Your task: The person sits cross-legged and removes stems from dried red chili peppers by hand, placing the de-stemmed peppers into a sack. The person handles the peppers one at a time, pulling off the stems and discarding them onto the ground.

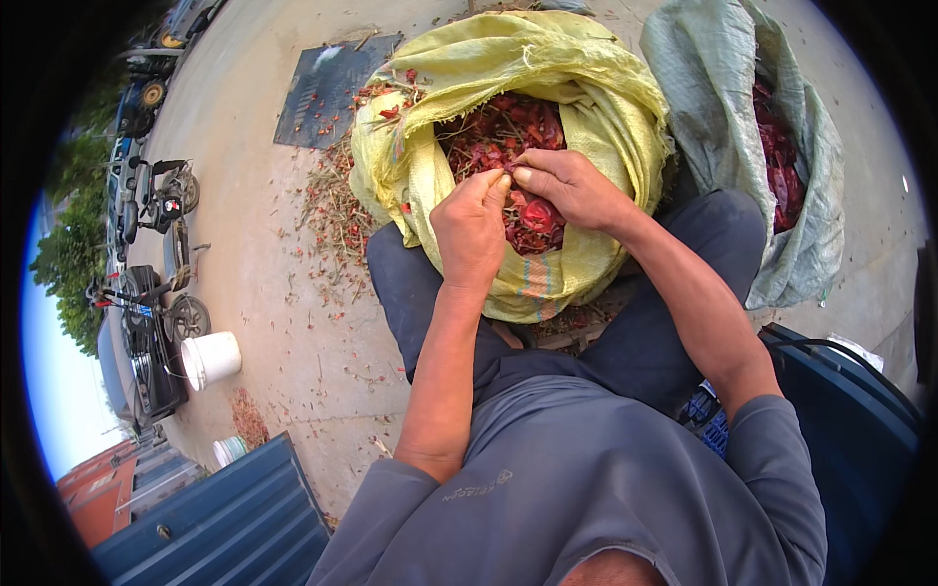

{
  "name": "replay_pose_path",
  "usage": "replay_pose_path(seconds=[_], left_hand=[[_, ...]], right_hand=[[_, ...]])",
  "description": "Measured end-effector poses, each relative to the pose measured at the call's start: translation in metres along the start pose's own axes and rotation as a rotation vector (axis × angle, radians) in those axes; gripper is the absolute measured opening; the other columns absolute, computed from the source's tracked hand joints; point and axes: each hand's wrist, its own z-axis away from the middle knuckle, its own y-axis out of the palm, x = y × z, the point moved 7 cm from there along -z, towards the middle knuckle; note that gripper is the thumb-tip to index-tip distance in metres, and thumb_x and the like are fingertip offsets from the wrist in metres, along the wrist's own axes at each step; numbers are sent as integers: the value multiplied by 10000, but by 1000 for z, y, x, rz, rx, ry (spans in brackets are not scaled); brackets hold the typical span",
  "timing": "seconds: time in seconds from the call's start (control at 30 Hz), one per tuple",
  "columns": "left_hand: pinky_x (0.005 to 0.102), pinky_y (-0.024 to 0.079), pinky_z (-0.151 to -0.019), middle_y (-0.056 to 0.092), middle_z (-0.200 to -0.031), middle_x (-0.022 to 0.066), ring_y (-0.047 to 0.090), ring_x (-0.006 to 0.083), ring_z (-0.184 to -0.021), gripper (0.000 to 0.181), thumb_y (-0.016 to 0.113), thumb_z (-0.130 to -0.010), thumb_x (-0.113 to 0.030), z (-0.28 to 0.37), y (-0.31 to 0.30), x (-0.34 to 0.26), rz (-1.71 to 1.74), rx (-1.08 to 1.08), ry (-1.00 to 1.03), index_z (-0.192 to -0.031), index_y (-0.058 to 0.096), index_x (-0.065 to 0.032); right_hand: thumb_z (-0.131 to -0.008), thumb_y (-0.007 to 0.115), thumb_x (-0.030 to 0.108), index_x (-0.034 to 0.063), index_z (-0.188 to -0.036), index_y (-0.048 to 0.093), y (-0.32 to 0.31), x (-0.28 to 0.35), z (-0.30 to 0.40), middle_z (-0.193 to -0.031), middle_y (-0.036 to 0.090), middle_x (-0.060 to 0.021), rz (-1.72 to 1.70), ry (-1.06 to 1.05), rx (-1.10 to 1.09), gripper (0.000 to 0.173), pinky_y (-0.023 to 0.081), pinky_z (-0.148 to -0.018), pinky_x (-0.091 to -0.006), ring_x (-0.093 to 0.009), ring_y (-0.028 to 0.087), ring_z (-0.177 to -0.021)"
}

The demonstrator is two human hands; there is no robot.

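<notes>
My left hand (473, 227) and my right hand (575, 189) meet over the mouth of a yellow woven sack (506, 55). Between their fingertips they pinch a small dark red piece (512, 168), apparently dried chili pepper, mostly hidden by the thumbs and fingers. Below them the sack holds dried red peppers (538, 215), broken bits and stalks. Its rim is rolled outward, and it stands between my knees. Right of it, a grey-green woven sack (703, 95) gapes, with whole glossy dark red peppers (783, 168) inside.
Stalks and red scraps (341, 198) litter the concrete left of the yellow sack, near a dark flat mat (333, 91). Farther left stand a white bucket (212, 359), a smaller pail (230, 450) and motorbikes (165, 190). Blue corrugated metal panels (220, 513) flank me.
</notes>
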Motion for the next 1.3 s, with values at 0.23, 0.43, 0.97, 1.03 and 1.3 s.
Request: replay_pose_path(seconds=[0.23,0.43,0.97,1.03,1.3], left_hand=[[412,550,-641,667,-830,155,672,332,-732,97,667,-874,-45,2,-3,-31,-312,-30,400,-966,661,-13],[432,530,-616,641,-817,177,643,364,-704,53,626,-860,-9,6,7,-19,-334,38,322,-908,604,-10],[307,546,-667,583,-846,60,558,137,-673,73,527,-1009,-51,-8,-40,94,1028,-376,-578,-1025,574,2],[312,548,-661,587,-897,94,595,151,-707,127,470,-970,55,-11,-98,125,574,-641,-489,-1077,537,45],[369,529,-737,712,-876,145,689,271,-789,119,655,-907,-93,-38,-33,59,-208,-119,-75,-1004,688,-31]], right_hand=[[-991,537,257,-18,-1016,644,2,-3,2,-860,659,-167,-96,24,-12,297,488,-743,-370,-232,608,-765],[-1001,526,229,-5,-970,627,12,-16,11,-797,612,-133,66,31,24,257,466,-714,-360,-216,580,-747],[-1034,541,223,0,-1090,616,20,-14,4,-907,589,-20,-261,24,-69,243,464,-780,-282,-109,549,-869],[-1042,528,233,-5,-1170,621,16,-18,4,-1063,629,3,-353,93,-41,286,457,-892,-254,-113,569,-993],[-982,588,234,47,-1182,657,-18,-31,-4,-992,699,-194,409,244,-59,282,511,-843,-355,-291,675,-916]])
